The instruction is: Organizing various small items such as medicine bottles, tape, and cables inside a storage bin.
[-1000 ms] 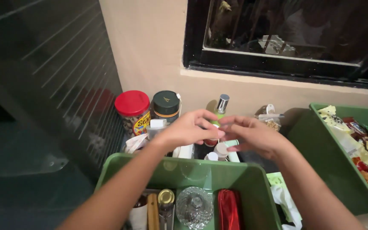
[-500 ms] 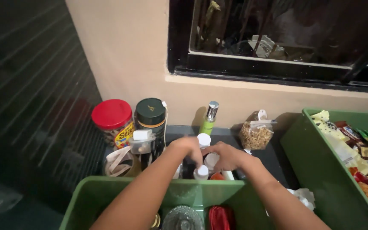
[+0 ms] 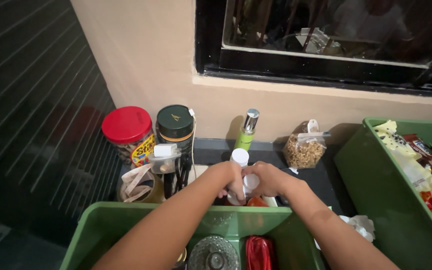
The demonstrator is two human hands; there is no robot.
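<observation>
Nearest the viewer, a green bin [image 3: 126, 220] holds a cut-glass lid [image 3: 214, 254] and a red pouch [image 3: 260, 251]. Both forearms pass over its far rim. Just beyond the rim, on the dark desk [image 3: 321, 177], the left hand [image 3: 227, 177] and right hand [image 3: 268, 179] meet around a small white bottle [image 3: 248, 183]: pale, rounded, largely hidden by the hands. The fingers [image 3: 236, 187] of the left hand curl closed against its side; those of the right hand wrap it from the other side, so the exact grip cannot be told. A second white-capped bottle [image 3: 239, 157] stands just behind. Farther back stand a red-lidded jar [image 3: 127, 131], a dark-lidded jar [image 3: 175, 125], a green spray bottle [image 3: 247, 131] and a bag of nuts [image 3: 303, 149]. A second green bin [image 3: 376, 175] of snack packets lies at right.
</observation>
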